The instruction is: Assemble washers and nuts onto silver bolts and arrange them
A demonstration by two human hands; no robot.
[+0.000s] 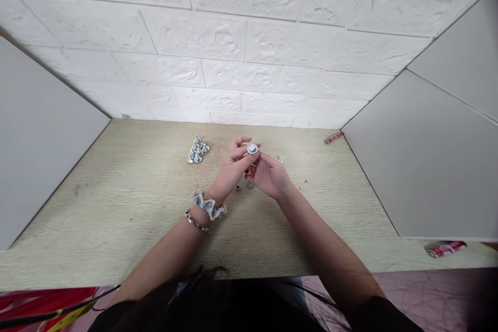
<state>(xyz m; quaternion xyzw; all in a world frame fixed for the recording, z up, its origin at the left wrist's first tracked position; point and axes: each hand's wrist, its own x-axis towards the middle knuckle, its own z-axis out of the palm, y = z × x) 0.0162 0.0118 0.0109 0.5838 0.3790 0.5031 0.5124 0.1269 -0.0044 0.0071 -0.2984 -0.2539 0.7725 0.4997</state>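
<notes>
Grey partition panel (46, 140) closes the left side of the pale wood-grain worktop (116, 207), below a white brick-textured wall (194, 36). Near the wall lies a small heap of zinc-coloured bolts with washers (197, 149), a little left of the hands. Lower down, a blue-and-white scrunchie (208, 205) circles the left wrist, with a chain bracelet (197, 221) just below it on the forearm. The left hand (233, 165) is curled, its fingers and thumb closed around a round steel washer on a bolt (252, 149). The right hand (270, 175) comes in from the other side with its fingers bent, pinching the same piece, so both hands are mostly closed and meet at it. Beneath them, a small nut (237, 187) and a loose washer (250, 184) sit on the worktop, close together but not touching. Tiny metal bits (280, 159) lie just beyond the right hand. Farther right, a red-and-white tube (333, 137) rests at the foot of a second grey partition panel (420, 166), and a red can (445, 249) lies past its lower corner.
</notes>
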